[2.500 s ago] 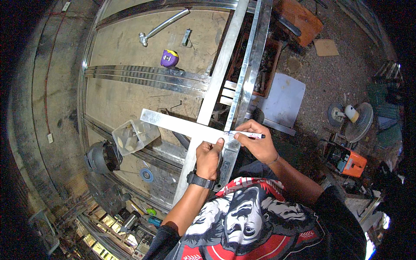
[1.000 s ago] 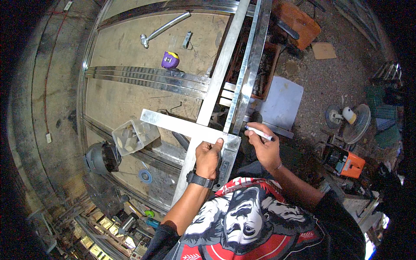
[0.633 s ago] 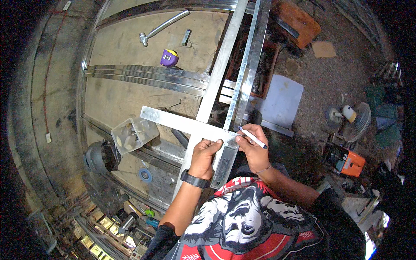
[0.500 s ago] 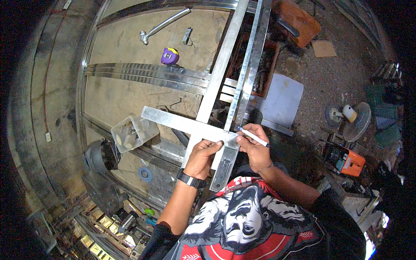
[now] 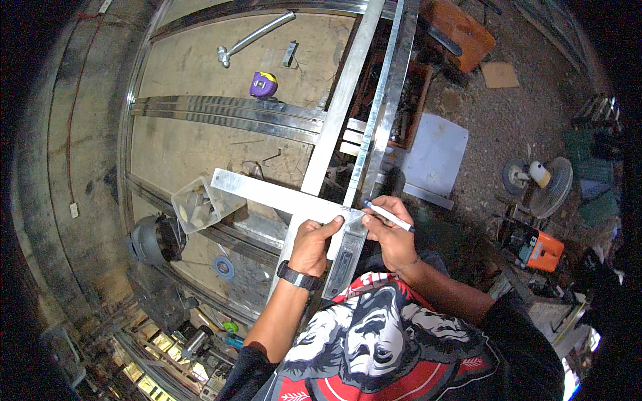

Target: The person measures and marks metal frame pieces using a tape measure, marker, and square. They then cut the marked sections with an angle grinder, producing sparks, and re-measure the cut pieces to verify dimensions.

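Observation:
A try square [image 5: 274, 195] lies across a flat metal bar [image 5: 332, 137] and the end of a square metal tube [image 5: 364, 147]. Its wide blade reaches out to the left, and its thick stock [image 5: 344, 264] points back toward my body. My left hand [image 5: 311, 246], with a black watch at the wrist, grips the square near its corner, thumb on top. In my right hand [image 5: 393, 242] is a white marker [image 5: 390, 216] with a dark tip, held between the fingers. The right thumb and fingertips also touch the square's corner.
A metal-framed bench [image 5: 221, 144] carries a hammer [image 5: 254, 39], a purple tape measure [image 5: 263, 85], a clear plastic container [image 5: 207, 204] and a blue disc [image 5: 223, 268]. At the right stand a fan [image 5: 552, 187] and an orange machine [image 5: 543, 252]. A toolbox [image 5: 409, 100] sits beyond the tube.
The try square has turned slightly, its far blade end shifting left and toward me. Both hands stay on it, and the marker has moved only a little.

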{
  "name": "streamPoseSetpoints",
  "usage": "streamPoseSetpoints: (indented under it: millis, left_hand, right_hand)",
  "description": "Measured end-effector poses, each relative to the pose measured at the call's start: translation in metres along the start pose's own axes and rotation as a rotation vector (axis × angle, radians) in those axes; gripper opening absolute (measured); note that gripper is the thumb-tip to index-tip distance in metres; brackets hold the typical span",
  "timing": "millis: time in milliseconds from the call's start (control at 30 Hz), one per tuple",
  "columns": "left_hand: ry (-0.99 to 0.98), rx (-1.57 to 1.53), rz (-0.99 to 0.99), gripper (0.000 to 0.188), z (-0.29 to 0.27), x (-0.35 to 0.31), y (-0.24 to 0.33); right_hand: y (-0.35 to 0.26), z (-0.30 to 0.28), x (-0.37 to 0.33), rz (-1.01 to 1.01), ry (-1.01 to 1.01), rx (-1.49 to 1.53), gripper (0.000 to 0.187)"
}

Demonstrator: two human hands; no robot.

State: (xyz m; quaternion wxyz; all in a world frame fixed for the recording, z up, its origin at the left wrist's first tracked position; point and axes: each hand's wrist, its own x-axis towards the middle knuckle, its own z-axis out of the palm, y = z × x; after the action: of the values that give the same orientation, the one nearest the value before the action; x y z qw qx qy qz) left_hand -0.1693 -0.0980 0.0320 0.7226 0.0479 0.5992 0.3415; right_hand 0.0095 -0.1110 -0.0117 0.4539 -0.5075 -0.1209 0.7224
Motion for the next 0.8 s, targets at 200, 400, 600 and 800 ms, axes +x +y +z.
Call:
streamPoseSetpoints:
  millis: [200, 400, 600, 800]
  left_hand:
    - [0.033, 0.037, 0.044, 0.017, 0.001, 0.004, -0.008]
    - [0.066, 0.050, 0.071, 0.018, 0.007, 0.000, -0.009]
    - [0.080, 0.047, 0.064, 0.016, 0.009, 0.001, -0.011]
    - [0.103, 0.046, 0.080, 0.018, 0.013, 0.001, -0.012]
  right_hand:
    - [-0.001, -0.002, 0.004, 0.023, 0.004, -0.025, 0.033]
    - [0.000, -0.002, 0.003, 0.018, 0.007, -0.006, 0.033]
    - [0.001, -0.003, 0.003, 0.016, 0.011, 0.002, 0.033]
    - [-0.002, -0.003, 0.002, 0.018, 0.004, 0.012, 0.034]
